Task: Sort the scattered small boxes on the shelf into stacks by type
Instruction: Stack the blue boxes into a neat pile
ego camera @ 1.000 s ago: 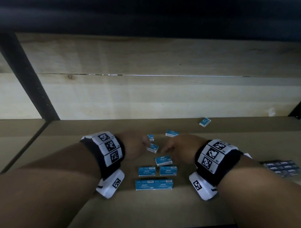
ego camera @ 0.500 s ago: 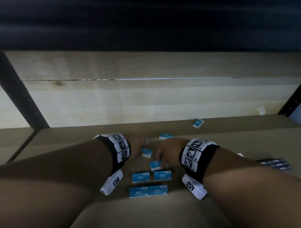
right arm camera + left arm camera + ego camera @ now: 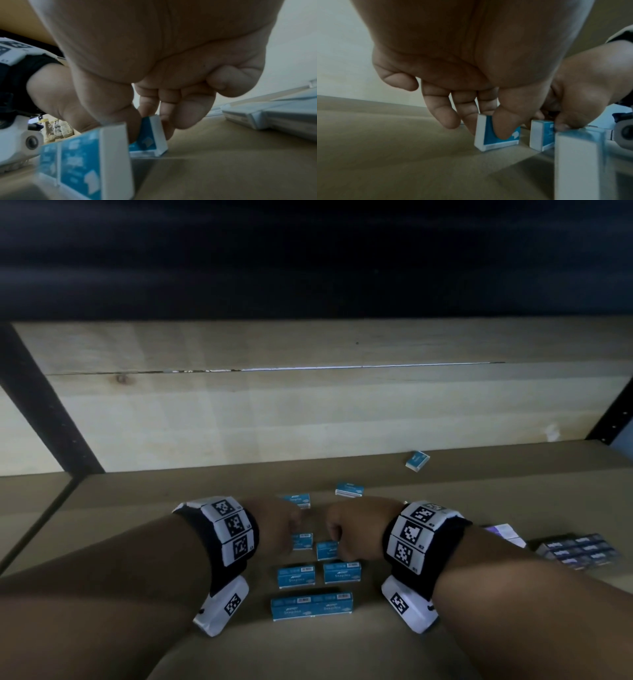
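Observation:
Small blue staple boxes lie scattered on the brown shelf (image 3: 144,508). My left hand (image 3: 284,525) pinches one blue box (image 3: 496,136) between thumb and fingers, and the box stands on the shelf. My right hand (image 3: 337,539) pinches a second blue box (image 3: 150,136) the same way, right beside the first. Just in front of them sit two blue boxes (image 3: 296,576) side by side, and nearer me a long blue pair (image 3: 311,606). Three more blue boxes lie farther back, the farthest (image 3: 417,461) near the wooden wall.
A block of dark boxes (image 3: 579,550) and a pale box (image 3: 507,534) lie at the right. The pale wooden back wall (image 3: 308,419) closes the shelf behind, and black uprights (image 3: 44,405) stand at the left and right corners.
Each hand has taken hold of a small blue box and drawn it closer to the row of two in front. The head view has tilted slightly.

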